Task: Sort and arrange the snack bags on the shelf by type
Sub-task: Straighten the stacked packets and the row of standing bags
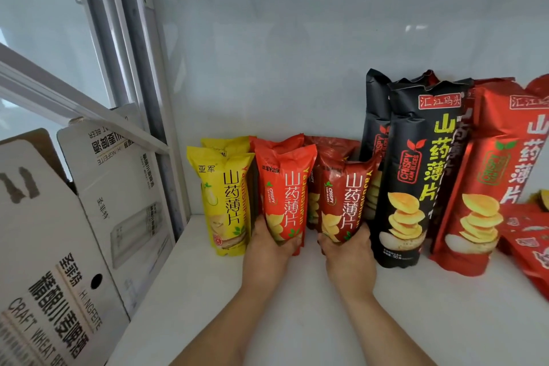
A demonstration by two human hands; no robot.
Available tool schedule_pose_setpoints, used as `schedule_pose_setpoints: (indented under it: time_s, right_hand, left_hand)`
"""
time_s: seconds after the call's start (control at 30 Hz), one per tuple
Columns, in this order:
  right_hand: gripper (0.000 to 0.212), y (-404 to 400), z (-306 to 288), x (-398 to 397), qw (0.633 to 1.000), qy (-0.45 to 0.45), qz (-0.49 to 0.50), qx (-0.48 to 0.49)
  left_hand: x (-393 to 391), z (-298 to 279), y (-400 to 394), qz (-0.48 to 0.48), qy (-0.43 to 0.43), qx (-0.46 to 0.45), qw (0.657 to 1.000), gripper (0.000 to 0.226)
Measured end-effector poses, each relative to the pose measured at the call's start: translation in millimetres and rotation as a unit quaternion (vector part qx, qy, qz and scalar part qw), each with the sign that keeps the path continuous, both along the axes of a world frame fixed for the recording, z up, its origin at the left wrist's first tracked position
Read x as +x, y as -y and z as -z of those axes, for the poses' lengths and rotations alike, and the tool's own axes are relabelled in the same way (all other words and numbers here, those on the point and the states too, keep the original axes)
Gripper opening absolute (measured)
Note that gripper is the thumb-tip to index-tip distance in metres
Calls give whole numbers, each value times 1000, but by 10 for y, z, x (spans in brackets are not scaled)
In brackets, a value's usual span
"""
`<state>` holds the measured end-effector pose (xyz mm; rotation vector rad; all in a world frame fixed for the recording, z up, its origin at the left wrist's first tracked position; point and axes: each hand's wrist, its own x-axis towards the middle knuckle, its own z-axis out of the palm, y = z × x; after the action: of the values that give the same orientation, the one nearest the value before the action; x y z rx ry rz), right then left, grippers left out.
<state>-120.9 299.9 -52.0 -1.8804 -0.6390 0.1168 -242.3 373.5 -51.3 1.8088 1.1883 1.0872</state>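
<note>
Fingers of the left hand (269,242) are curled round the orange-red yam-crisp bag (283,196), the right hand (346,246) round the dark-red bag (344,199) (both upright, side by side, just right of the yellow bag (225,202)).

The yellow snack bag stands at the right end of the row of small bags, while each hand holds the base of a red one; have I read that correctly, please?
Not quite: the head view shows the yellow snack bag at the left end of that row. The left hand holds the bright red bag and the right hand the dark red bag.
</note>
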Motion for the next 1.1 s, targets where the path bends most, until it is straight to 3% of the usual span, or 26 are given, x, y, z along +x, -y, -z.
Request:
schedule_pose_setpoints:
  time_s: [0.17,0.53,0.8,0.9,1.0,1.1]
  right_hand:
    - [80,13,62,-6,999,19,-28,-8]
    - [80,-1,66,42,999,12,-38,-13]
    - [100,140,16,-34,999,26,-37,-26]
    - [82,297,-66,-121,997,77,-16,9]
    - [58,385,-231,-291,987,93,-100,79]
    - [62,303,-374,-473,969,125,-188,96]
  left_hand:
    - [-42,33,18,-8,4,5,1000,81]
    - [-39,61,18,-2,9,3,1000,79]
    - [-113,-40,139,-6,7,-5,1000,81]
    - [-221,-67,269,-9,16,-13,1000,73]
    - [-413,-122,367,-89,-10,22,996,53]
    - [-634,-145,309,-190,21,58,980,58]
